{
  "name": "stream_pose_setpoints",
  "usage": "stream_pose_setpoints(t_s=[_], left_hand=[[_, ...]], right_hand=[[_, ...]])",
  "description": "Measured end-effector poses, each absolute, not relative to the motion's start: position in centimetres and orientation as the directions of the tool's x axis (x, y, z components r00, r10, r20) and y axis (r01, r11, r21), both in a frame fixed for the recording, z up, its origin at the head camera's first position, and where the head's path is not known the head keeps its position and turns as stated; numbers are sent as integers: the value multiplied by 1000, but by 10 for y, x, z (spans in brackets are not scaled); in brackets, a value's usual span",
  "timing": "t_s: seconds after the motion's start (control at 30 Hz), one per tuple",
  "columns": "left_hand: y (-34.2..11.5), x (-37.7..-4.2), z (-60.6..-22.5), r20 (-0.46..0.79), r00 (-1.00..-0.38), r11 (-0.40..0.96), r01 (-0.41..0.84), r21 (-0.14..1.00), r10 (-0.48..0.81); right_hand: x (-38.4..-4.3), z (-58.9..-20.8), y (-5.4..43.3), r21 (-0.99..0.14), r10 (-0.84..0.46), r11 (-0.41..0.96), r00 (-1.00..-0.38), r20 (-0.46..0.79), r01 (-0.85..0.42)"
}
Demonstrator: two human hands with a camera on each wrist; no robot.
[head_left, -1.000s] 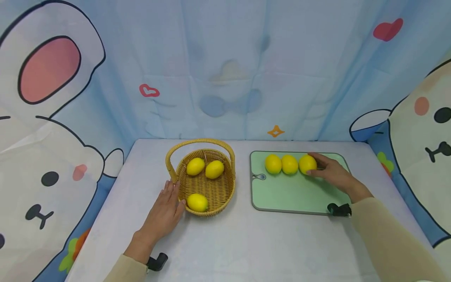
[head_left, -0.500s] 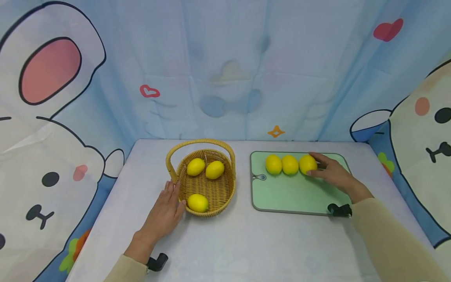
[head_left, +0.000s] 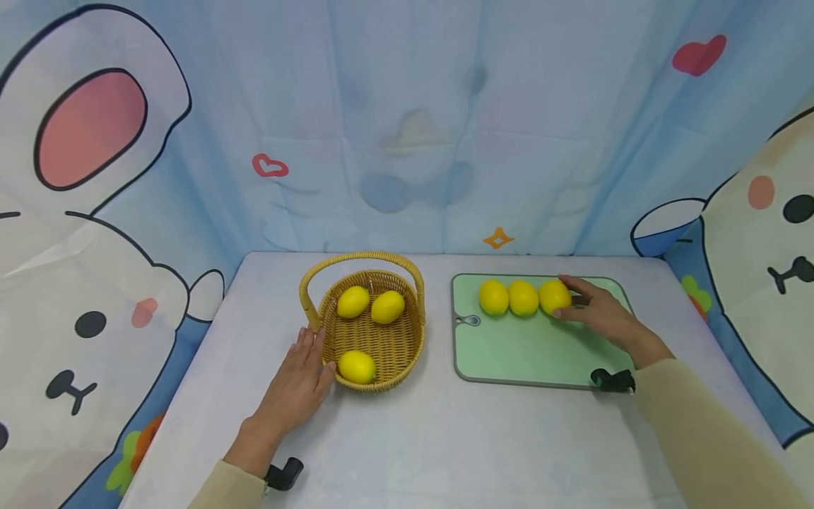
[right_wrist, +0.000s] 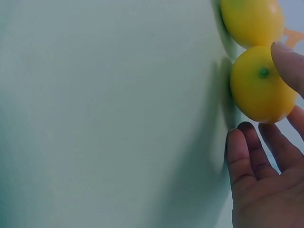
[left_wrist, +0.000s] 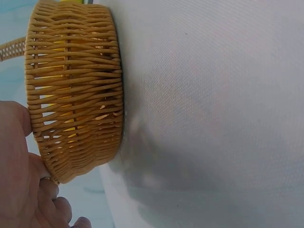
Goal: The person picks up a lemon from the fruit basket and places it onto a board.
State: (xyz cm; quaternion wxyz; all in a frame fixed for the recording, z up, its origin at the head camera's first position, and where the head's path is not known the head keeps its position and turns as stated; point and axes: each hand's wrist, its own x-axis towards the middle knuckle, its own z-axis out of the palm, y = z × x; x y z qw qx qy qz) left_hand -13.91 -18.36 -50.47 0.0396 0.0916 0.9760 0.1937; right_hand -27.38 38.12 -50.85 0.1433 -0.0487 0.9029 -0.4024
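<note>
Three yellow lemons lie in a row near the back of the green cutting board (head_left: 528, 353). My right hand (head_left: 604, 314) has thumb and fingers around the rightmost lemon (head_left: 555, 297); in the right wrist view, the thumb lies across this lemon (right_wrist: 259, 90), its green stem end showing. The middle lemon (head_left: 523, 297) sits right beside it, then the left lemon (head_left: 493, 297). My left hand (head_left: 295, 378) rests with straight fingers against the left rim of the wicker basket (head_left: 381, 346). Inside the basket are three more lemons (head_left: 357, 366).
The basket's arched handle (head_left: 362, 254) rises over its back side. A white cloth covers the table (head_left: 445, 438), with a strip of it between basket and board. Behind hangs a blue cartoon-printed curtain (head_left: 407, 127). A black strap piece (head_left: 612, 379) sits at the right wrist.
</note>
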Motion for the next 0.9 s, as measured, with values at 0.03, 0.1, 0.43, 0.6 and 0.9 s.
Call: stream_pose_setpoints(t_s=[0.03,0.1,0.43,0.6,0.9], left_hand=[[-184,-139,-505,-41,-980,908,165,385,195],[-183,-139,-504,-39,-980,909,167,382,196],[-183,-138,-505,-9,-980,904,181,387,200],[-183,-139,-506,-9,-979,904,185,386,204],[-185,-141,-510,0,-978,902,190,388,207]], right_hand=[[-273,-508,381,-741,-201,671,-956,-214,25],[-273,-508,382,-747,-197,664,-959,-202,21],[-268,-505,382,-754,-189,657,-971,-148,-13],[-264,-501,380,-740,-177,673,-975,-132,-22],[-254,-490,373,-742,-164,668,-983,-79,-52]])
